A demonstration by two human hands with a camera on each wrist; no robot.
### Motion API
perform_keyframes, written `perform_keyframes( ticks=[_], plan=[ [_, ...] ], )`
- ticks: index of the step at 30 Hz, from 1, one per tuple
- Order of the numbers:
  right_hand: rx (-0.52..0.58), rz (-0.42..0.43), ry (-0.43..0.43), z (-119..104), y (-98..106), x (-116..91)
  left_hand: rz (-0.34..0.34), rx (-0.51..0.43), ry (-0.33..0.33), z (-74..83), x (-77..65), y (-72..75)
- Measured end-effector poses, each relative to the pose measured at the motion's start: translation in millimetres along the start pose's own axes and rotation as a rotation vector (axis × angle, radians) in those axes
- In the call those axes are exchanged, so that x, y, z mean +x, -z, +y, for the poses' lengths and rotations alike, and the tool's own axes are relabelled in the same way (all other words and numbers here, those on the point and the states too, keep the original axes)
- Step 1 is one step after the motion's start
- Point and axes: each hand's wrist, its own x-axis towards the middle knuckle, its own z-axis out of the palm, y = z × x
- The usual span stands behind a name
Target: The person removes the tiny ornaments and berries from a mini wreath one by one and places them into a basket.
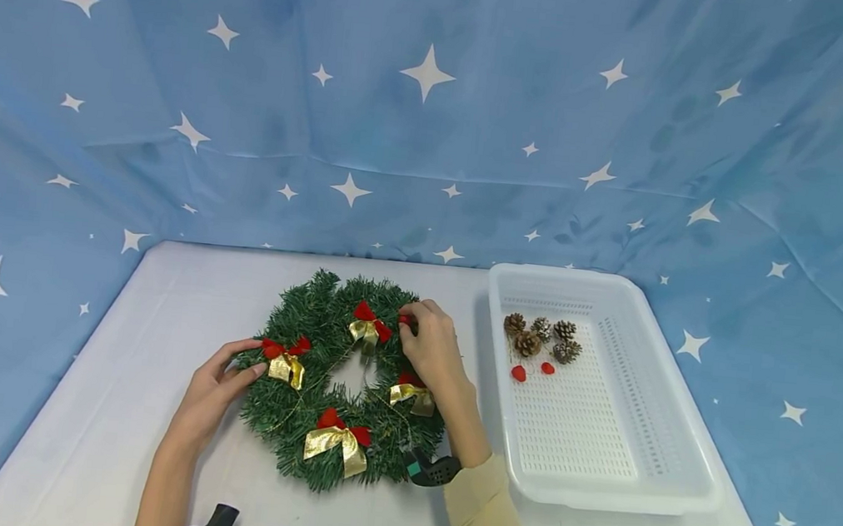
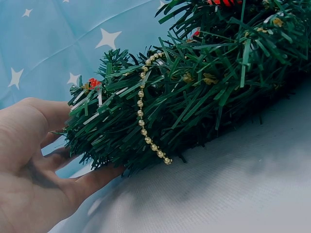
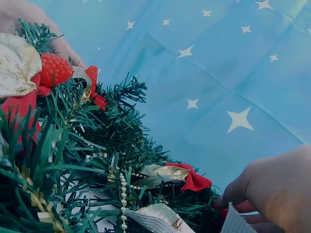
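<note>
A green Christmas wreath lies on the white table, trimmed with red and gold bows and a thin gold bead string. My left hand holds the wreath's left edge beside one bow, its fingers around the rim in the left wrist view. At the upper right of the wreath, my right hand pinches a small red berry against the greenery. The fingertips hide part of that berry. Another raspberry-like berry shows large in the right wrist view.
To the right stands a white plastic basket. Inside it, toward the back left, lie several pine cones and two red berries. A blue curtain with white stars hangs behind the table.
</note>
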Motion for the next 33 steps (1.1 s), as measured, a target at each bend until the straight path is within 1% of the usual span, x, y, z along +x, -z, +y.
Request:
perform_keyframes(
  ticks=[5,10,17,25,33],
  plan=[
    [0.061,0.028,0.011,-1,3,-4,0.004,0.014,0.005,0.8,-0.1,-1.1],
    [0.112,0.053,0.015,-3,5,-8,-0.007,0.013,-0.001,1.2,0.1,-1.1],
    [0.121,0.092,0.065,-7,12,-16,-0.008,0.002,0.004,1.1,0.2,-0.6],
    [0.097,0.132,0.113,-14,20,-22,-0.011,0.006,-0.001,0.4,0.2,0.2],
    [0.098,0.151,0.136,-18,27,-24,-0.011,0.022,0.006,1.1,1.3,-0.1]
  ],
)
